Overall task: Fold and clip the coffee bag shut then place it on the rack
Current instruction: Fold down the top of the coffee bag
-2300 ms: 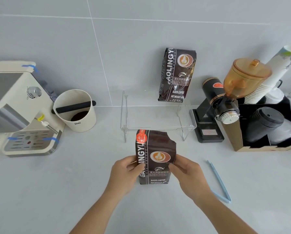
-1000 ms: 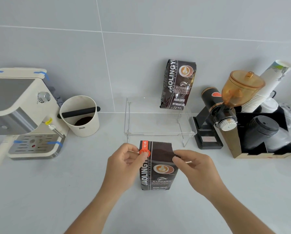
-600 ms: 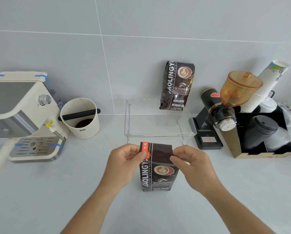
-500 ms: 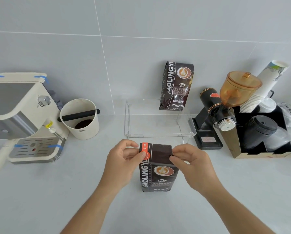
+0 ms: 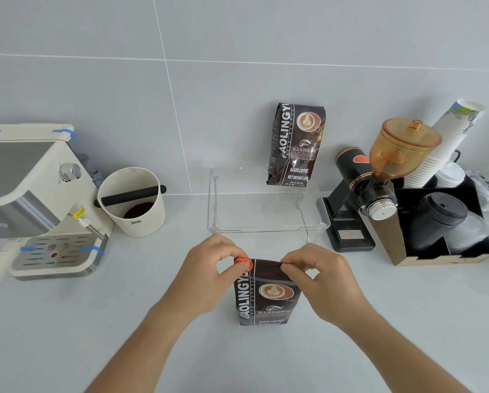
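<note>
A dark brown coffee bag [image 5: 263, 302] stands upright on the grey counter in front of me. Its top edge is rolled down and looks folded over. My left hand [image 5: 206, 279] pinches the top left corner by the orange sticker, and my right hand [image 5: 322, 282] pinches the top right corner. Behind the bag stands a clear acrylic rack [image 5: 266, 211]. A second coffee bag [image 5: 295, 144] stands on the rack's back right, against the wall. The blue clip is hidden in this view.
A cream espresso machine [image 5: 36, 199] sits at the left, with a cream knock box [image 5: 131, 201] beside it. A black grinder with an amber hopper [image 5: 379, 171] and a box of cups and lids [image 5: 441, 222] stand at the right.
The bag's top has been turned down, so the bag looks shorter. Both hands have stayed on its top corners. The camera view has shifted slightly.
</note>
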Demonstrator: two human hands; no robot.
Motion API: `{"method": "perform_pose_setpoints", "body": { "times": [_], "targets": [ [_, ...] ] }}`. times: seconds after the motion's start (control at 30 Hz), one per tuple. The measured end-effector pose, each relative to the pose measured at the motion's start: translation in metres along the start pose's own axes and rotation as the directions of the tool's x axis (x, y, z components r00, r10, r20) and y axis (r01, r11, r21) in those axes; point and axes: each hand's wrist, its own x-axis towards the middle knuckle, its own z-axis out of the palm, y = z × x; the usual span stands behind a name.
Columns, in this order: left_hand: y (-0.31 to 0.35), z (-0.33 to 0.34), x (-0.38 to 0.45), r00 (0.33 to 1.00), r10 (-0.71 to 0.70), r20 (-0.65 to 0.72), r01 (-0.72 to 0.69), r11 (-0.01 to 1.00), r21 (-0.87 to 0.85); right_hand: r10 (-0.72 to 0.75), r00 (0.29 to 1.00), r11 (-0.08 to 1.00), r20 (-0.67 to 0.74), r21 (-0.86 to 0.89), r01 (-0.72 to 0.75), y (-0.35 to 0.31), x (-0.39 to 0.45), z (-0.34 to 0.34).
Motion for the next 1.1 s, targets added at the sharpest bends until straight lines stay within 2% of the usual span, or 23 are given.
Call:
{"method": "perform_pose_setpoints", "body": {
  "times": [0.13,0.23,0.33,0.47,0.6,0.73,0.83,0.9,1.0,1.1],
  "targets": [
    [-0.005,0.003,0.000,0.998,-0.055,0.028,0.057,0.996,-0.062,-0.010,1.000,1.000,0.029,-0.016,0.011,-0.003,0.001,-0.001],
    [-0.008,0.006,0.002,0.995,-0.088,0.041,0.094,0.984,-0.152,0.123,0.990,0.992,0.075,0.016,-0.125,-0.006,0.004,-0.001],
    [-0.009,0.009,0.006,0.992,-0.105,0.068,0.118,0.969,-0.219,0.195,0.979,0.976,0.060,0.082,-0.200,-0.005,0.010,0.000],
    [-0.011,0.012,0.008,0.989,-0.096,0.109,0.119,0.964,-0.239,0.353,0.929,0.890,0.110,0.268,-0.370,-0.007,0.020,0.002],
    [-0.017,0.017,0.006,0.978,-0.048,0.203,0.067,0.994,-0.088,0.454,0.846,0.765,0.280,0.363,-0.532,-0.004,0.028,0.001],
    [-0.019,0.020,0.006,0.971,-0.024,0.240,0.015,0.999,0.041,0.451,0.809,0.796,0.377,0.240,-0.556,0.002,0.035,-0.003],
    [-0.021,0.018,0.005,0.958,-0.020,0.287,-0.009,0.995,0.098,0.369,0.813,0.869,0.451,0.141,-0.473,0.004,0.032,-0.009],
    [-0.021,0.016,0.004,0.952,-0.013,0.307,-0.019,0.995,0.101,0.272,0.822,0.947,0.500,0.013,-0.321,0.006,0.027,-0.013],
    [-0.020,0.016,0.002,0.958,0.018,0.287,-0.028,0.999,0.031,0.044,0.905,0.992,0.423,-0.127,0.011,0.011,0.018,-0.012],
    [-0.020,0.015,0.002,0.961,0.024,0.277,-0.024,1.000,-0.004,-0.112,0.932,0.974,0.344,-0.147,0.171,0.015,0.011,-0.009]
  ]
}}
